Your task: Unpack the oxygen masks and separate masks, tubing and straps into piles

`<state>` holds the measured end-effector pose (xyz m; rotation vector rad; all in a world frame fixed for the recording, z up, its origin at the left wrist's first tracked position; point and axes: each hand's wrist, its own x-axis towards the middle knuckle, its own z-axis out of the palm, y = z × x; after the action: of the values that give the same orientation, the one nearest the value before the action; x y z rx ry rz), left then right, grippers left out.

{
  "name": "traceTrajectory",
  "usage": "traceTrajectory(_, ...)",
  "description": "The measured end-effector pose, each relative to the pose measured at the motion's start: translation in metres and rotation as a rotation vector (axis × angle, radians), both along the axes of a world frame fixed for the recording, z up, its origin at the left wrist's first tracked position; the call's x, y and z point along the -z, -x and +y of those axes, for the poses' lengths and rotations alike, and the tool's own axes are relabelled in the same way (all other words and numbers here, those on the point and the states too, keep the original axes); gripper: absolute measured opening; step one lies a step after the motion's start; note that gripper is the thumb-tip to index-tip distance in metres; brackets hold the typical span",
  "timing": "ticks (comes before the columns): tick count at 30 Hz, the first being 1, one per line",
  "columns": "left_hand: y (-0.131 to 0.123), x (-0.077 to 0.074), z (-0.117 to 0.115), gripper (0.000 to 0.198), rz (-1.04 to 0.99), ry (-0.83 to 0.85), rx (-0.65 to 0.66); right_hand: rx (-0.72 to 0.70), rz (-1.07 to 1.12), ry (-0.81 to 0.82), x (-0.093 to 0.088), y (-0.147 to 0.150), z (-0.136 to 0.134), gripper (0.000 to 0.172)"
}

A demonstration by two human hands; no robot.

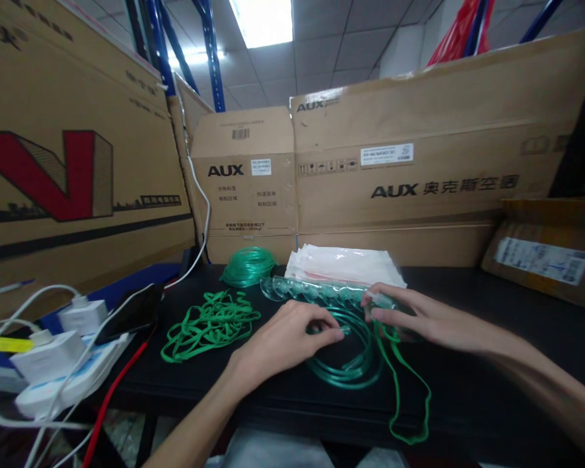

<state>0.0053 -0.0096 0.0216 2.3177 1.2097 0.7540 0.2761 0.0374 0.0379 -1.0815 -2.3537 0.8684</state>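
My left hand is closed, thumb and fingertips pinched at the end of a coil of clear green tubing lying on the black table. To its right, my right hand is closed around a clear plastic mask, partly hidden by the fingers. From that mask a green elastic strap hangs in a loop onto the table. Just behind both hands lies a row of nested clear plastic masks. Left of my left hand is a loose heap of green elastic straps.
Another coil of green tubing sits at the back beside a stack of white bags. Cardboard boxes wall the rear. A power strip with white plugs and cables, and a dark phone, occupy the left. A brown carton stands right.
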Motion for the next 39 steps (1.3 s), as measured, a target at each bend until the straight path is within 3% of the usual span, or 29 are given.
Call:
traceTrajectory(5, 0.002, 0.001, 0.005, 0.022, -0.044, -0.091, -0.04, -0.07, 0.015, -0.055, -0.008, 0.011, 0.002, 0.049)
traceTrajectory(12, 0.002, 0.003, 0.007, 0.022, -0.097, -0.139, -0.07, -0.077, 0.06, 0.009, 0.002, 0.007, 0.011, 0.05)
traceTrajectory(23, 0.001, -0.001, 0.005, 0.022, -0.186, -0.081, -0.004, -0.134, 0.081, 0.037, 0.006, 0.01, 0.007, 0.056)
traceTrajectory(31, 0.0, -0.004, 0.002, 0.021, -0.234, -0.071, -0.018, -0.203, 0.147, 0.217, 0.015, 0.014, 0.006, 0.059)
traceTrajectory(39, 0.001, -0.001, 0.005, 0.022, -0.203, -0.098, -0.005, -0.161, 0.08, 0.159, 0.011, 0.015, 0.006, 0.054)
